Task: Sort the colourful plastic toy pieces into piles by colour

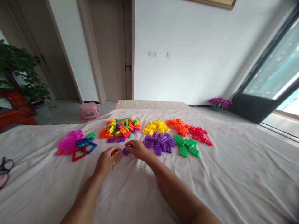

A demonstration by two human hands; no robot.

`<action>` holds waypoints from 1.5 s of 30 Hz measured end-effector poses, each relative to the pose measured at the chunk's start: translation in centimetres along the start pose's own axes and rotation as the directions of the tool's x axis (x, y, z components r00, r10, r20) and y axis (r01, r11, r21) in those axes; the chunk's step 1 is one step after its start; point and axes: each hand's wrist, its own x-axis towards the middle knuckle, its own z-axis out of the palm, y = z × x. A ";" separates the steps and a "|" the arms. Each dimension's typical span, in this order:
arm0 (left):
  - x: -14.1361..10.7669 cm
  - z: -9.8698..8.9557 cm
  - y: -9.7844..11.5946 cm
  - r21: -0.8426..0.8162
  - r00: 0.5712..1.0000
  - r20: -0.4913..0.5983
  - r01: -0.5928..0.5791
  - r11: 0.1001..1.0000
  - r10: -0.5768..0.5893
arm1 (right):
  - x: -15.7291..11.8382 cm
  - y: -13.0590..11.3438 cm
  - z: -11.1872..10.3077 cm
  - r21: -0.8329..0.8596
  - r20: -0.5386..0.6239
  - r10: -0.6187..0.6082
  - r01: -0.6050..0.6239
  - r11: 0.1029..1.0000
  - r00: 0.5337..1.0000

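Observation:
My right hand (138, 150) pinches a purple plastic building block (125, 151) just above the cloth. Close to it on the left, my left hand (105, 160) is closed around small pieces; bits of red and yellow show at its fingers, the rest is hidden. Beyond both hands lies a pile of mixed-colour blocks (120, 128). To the right are single-colour piles: yellow blocks (155, 127), orange blocks (178, 126), red blocks (199, 134), purple blocks (160, 141) and green blocks (187, 145). The purple pile is nearest my right hand.
Left of the mixed pile rests a magenta plastic tray (67, 142), with blue frames (91, 148) and a red square frame (78, 154) beside it. Eyeglasses (7, 166) lie at the far left. A pale wrinkled cloth (144, 193) covers the table; a pink stool (89, 110) stands beyond.

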 end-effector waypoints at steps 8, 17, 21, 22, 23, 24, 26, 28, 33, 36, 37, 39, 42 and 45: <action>-0.1 -0.1 0.3 -0.133 0.995 -0.054 0.076 0.988 -0.084 | -0.9 0.8 -8.7 -0.128 -0.181 0.050 -0.074 0.989 0.982; -0.1 -0.5 0.9 -0.226 0.986 -0.121 0.084 0.970 -0.114 | -3.8 2.5 -14.5 -0.464 -0.195 0.292 -0.350 0.814 0.936; 0.0 -0.4 0.7 -0.281 0.983 -0.119 0.101 0.954 -0.139 | -2.4 0.6 -11.2 -0.381 -0.009 0.064 -0.062 0.923 0.998; 0.1 -0.4 0.5 -0.312 0.983 -0.110 0.107 0.944 -0.148 | -2.0 0.0 -9.9 -0.352 0.037 0.018 -0.004 0.936 0.999; 0.1 -0.3 0.2 -0.342 0.983 -0.099 0.111 0.933 -0.153 | -1.6 -0.5 -8.5 -0.329 0.075 -0.021 0.045 0.943 0.997; 0.2 -0.2 0.0 -0.368 0.984 -0.089 0.111 0.923 -0.154 | -1.2 -1.0 -7.0 -0.314 0.105 -0.043 0.074 0.947 0.994; 0.3 -0.1 -0.4 -0.392 0.987 -0.078 0.101 0.914 -0.142 | -0.8 -1.8 -4.2 -0.290 0.119 -0.071 0.103 0.951 0.990; 0.4 -0.1 -0.6 -0.396 0.992 -0.064 0.077 0.915 -0.111 | -0.8 -2.3 -1.9 -0.252 0.106 -0.078 0.102 0.962 0.991; 0.5 0.0 -0.6 -0.396 0.999 0.015 0.036 0.917 -0.032 | -1.1 -2.2 0.8 -0.189 0.007 -0.093 0.092 0.978 0.996; 0.5 0.1 -0.6 -0.350 1.000 0.009 0.019 0.937 -0.017 | -0.9 -1.8 1.3 -0.188 -0.009 -0.115 0.112 0.976 0.993; 0.5 0.1 -0.6 -0.343 1.000 0.011 0.017 0.939 -0.014 | -0.8 -1.6 1.5 -0.189 -0.017 -0.121 0.116 0.975 0.992; 0.5 0.1 -0.7 -0.342 1.000 0.018 0.017 0.940 -0.012 | -0.7 -1.6 1.7 -0.186 -0.039 -0.127 0.118 0.975 0.991; 0.4 0.1 -0.6 -0.339 0.999 0.031 0.036 0.940 -0.027 | -0.7 -1.5 1.2 -0.169 -0.066 -0.137 0.124 0.978 0.988; 0.3 0.3 -0.6 -0.389 0.997 0.065 0.068 0.919 -0.046 | -0.4 -0.9 -0.3 -0.125 -0.161 -0.107 0.087 0.988 0.981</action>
